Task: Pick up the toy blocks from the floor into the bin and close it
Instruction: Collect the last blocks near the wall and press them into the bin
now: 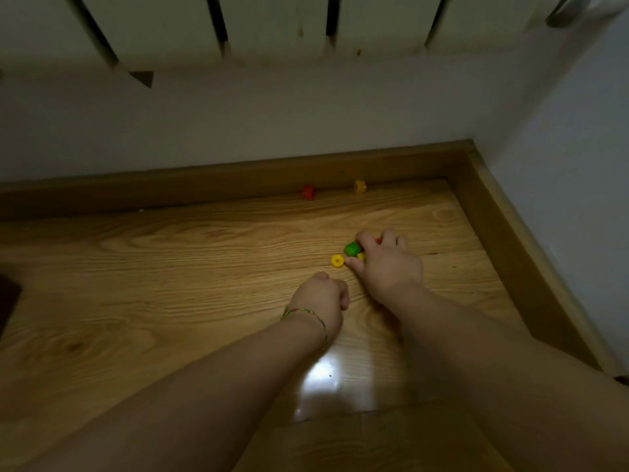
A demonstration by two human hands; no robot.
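My right hand [388,264] reaches over a small cluster of toy blocks on the wooden floor. Its fingers curl round a green block [352,248], and a bit of yellow block [360,256] and a bit of red show under the palm. A yellow ring-shaped block [337,260] lies on the floor just left of my right thumb. My left hand [321,301] rests in a fist on the floor behind it; whether it holds anything is hidden. A red block [308,192] and an orange-yellow block [359,186] lie by the baseboard. No bin is in view.
The wooden baseboard [238,172] runs along the back wall and turns at the right corner [469,148]. White radiator panels [272,25] hang above. A dark object [8,301] sits at the left edge.
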